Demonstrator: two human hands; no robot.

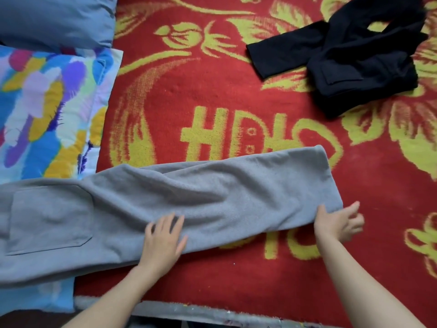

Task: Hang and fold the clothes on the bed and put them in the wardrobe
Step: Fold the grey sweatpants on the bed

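Grey sweatpants [201,192] lie stretched across the bed from the left edge to the right of centre, with a back pocket showing at the left. My left hand [164,237] rests flat on the middle of the pants, fingers spread. At the leg end, my right hand [338,223] holds the lower corner, thumb on top of the cloth and fingers curled beside it. A black garment [354,60] lies crumpled at the far right of the bed.
A red blanket with yellow flower patterns [212,86] covers the bed. A colourful patterned pillow [47,110] and a blue pillow [54,17] lie at the left. The bed's near edge [189,311] runs along the bottom.
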